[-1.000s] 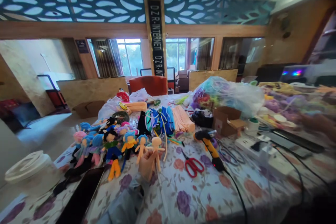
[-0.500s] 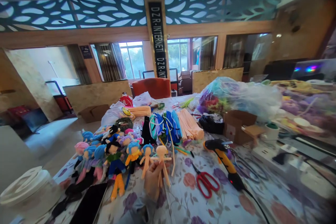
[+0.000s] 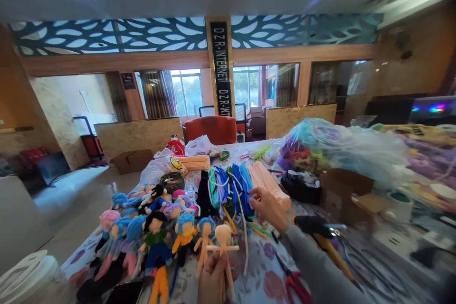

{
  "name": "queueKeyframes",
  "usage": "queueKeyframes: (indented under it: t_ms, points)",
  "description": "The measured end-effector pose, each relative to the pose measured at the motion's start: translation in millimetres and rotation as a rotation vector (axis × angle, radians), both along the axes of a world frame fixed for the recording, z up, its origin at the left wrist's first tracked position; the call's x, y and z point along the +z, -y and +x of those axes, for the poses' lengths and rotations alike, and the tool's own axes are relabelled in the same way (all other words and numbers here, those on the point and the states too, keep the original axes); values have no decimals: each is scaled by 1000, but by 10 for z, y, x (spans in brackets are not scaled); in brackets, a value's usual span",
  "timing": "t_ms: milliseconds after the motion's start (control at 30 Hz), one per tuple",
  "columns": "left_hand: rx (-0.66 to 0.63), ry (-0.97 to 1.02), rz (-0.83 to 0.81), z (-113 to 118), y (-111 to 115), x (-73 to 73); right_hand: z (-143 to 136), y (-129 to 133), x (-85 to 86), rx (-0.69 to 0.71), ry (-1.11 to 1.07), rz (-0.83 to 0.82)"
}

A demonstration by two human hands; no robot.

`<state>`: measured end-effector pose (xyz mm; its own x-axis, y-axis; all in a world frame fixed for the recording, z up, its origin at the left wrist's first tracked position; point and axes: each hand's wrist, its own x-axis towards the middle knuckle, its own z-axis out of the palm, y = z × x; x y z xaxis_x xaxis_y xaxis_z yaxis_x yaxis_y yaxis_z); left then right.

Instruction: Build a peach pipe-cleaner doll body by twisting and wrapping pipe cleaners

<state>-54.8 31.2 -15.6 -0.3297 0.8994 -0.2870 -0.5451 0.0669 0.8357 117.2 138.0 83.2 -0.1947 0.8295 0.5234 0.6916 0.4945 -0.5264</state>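
Note:
My left hand pinches a bare peach-coloured doll figure by its body, upright at the bottom centre. The figure has a round head, arms stretched sideways and two long legs. Beside it on the left is another peach doll with blue hair. My right hand reaches over the bundle of blue strips, its fingertips bent at their right edge; whether it grips any strip is unclear. Peach strips lie behind that hand, and black strips are left of the blue ones.
Several finished dolls crowd the left. Red scissors and a glue gun lie near my right sleeve. Farther right are a cardboard box and a large plastic bag. A white lidded container stands at the lower left.
My right hand and grey sleeve have come into view from the right and reached the blue strips. My left hand still holds the bare figure. The camera view has tilted up, so the table appears lower.

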Motion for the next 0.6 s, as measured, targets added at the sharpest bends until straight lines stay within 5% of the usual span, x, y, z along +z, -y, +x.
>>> queueKeyframes:
  t_ms: [167, 367, 600]
  points:
    - [-51, -13, 53, 14, -21, -91, -332, -197, -411, -98, 162, -217]
    - [-67, -38, 108, 65, 9, -109, -423, -326, -441, -107, 200, -315]
    - [-76, -77, 103, 83, 88, -28, -262, -360, -457, -108, -7, -359]
